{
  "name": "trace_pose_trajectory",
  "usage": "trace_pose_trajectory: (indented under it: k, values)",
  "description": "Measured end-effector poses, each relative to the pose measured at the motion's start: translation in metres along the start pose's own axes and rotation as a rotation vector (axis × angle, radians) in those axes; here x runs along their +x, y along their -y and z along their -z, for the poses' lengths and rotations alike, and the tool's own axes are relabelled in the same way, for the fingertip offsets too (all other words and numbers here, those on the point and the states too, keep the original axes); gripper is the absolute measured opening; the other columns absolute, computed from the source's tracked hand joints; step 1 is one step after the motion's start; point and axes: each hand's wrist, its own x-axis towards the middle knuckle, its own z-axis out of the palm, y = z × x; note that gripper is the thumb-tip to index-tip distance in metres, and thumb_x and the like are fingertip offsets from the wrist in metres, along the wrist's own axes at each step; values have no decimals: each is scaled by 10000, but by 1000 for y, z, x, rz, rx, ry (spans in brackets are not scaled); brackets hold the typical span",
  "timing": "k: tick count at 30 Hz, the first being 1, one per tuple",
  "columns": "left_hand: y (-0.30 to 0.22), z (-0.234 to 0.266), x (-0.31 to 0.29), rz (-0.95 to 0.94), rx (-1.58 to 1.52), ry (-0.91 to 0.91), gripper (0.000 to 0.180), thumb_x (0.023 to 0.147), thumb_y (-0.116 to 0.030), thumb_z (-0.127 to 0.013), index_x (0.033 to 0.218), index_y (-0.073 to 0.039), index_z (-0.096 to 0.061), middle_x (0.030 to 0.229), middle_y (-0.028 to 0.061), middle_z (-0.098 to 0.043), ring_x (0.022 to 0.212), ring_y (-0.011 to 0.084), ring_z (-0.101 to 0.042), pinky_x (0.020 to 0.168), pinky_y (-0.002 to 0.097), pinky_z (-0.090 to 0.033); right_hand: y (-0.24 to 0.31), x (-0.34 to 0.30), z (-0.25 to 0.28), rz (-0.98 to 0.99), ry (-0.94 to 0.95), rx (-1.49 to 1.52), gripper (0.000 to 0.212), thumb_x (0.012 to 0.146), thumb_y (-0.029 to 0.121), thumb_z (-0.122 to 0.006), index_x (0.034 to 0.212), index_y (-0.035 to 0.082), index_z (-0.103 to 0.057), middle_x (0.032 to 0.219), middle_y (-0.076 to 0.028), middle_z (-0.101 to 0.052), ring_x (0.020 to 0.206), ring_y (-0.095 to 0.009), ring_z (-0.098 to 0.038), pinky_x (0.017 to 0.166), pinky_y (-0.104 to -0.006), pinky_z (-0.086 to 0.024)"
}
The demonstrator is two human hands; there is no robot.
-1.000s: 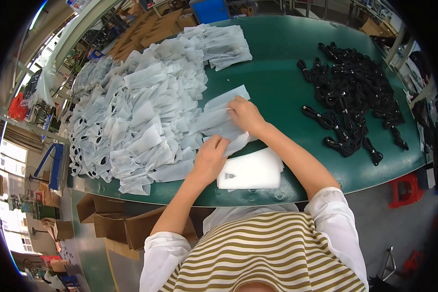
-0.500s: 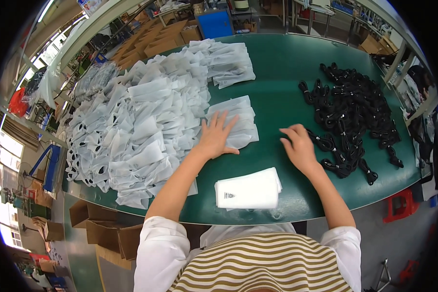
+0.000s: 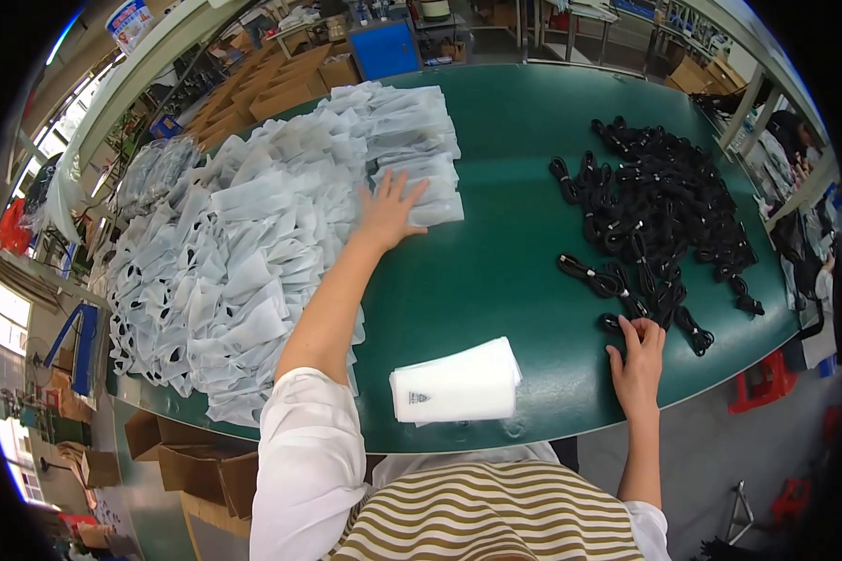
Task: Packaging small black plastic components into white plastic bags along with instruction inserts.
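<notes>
My left hand (image 3: 390, 217) rests with spread fingers on several frosted, whitish plastic bags (image 3: 437, 208) at the right side of a big heap. These bags lie against a similar row behind them. At the near edge of a pile of black coiled cables (image 3: 669, 201), my right hand (image 3: 638, 360) has its thumb apart from its bent fingers. Its fingertips touch or hover over one cable coil (image 3: 611, 323); I cannot tell which. Between my forearms lies a flat stack of white pouches (image 3: 454, 385) with a small dark print, near the table's front edge.
The heap of frosted bags (image 3: 243, 243) covers the left of the green table (image 3: 505, 206). Cardboard boxes (image 3: 192, 467) stand below its left front edge. A red stool (image 3: 762, 381) is on the floor at right. Behind the table are more cartons (image 3: 285, 92) and a blue cabinet (image 3: 384, 50).
My left hand has slid the nearer bags away from me, up against the row behind. My right hand has moved right and nearer to me, to the cables. The view has shifted slightly.
</notes>
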Motion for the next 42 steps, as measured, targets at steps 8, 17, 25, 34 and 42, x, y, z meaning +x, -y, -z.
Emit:
trace_pose_trajectory:
  k: [8, 17, 25, 34, 42]
  values:
    - [-113, 32, -104, -179, -461, -310, 566, 785, -215, -805, 1286, -73, -585, 1291, 166, -556, 1228, 375, -510, 986, 489, -464, -50, -19, -47, 104, -77, -128, 356, 803, 36, -707, 1149, 59, -630, 1105, -108, -560, 1044, -314, -542, 861, -432, -433]
    - [-245, 9, -228, -284, -873, -140, 222, 786, -92, -769, 960, -30, -646, 930, 111, -602, 875, 287, -603, 753, 385, -497, -22, -59, -59, 172, 69, 194, 351, 843, 80, -704, 1191, 70, -664, 986, -100, -583, 899, -295, -584, 762, -403, -468]
    - [-264, -5, -237, -173, -851, -221, 117, 826, -15, -697, 895, -22, -602, 886, 109, -595, 787, 284, -585, 680, 370, -479, 3, -85, -44, 212, 189, 553, 407, 862, 64, -700, 1266, 62, -645, 902, -121, -571, 746, -283, -575, 652, -369, -481]
    - [-272, -4, -238, -34, -1190, -245, 126, 815, 53, -668, 898, -8, -597, 915, 108, -606, 749, 282, -569, 681, 354, -487, 1, -84, -35, 426, 286, 476, 359, 848, 129, -735, 1199, 73, -681, 872, -101, -559, 741, -267, -582, 636, -369, -492]
    - [-275, 18, -228, -333, -996, -390, 169, 762, 30, -693, 884, -37, -598, 1004, 109, -610, 928, 331, -554, 790, 399, -472, 3, -84, -52, -364, 755, 1039, 219, 930, 134, -681, 1120, 32, -644, 974, -53, -583, 871, -160, -613, 705, -315, -508]
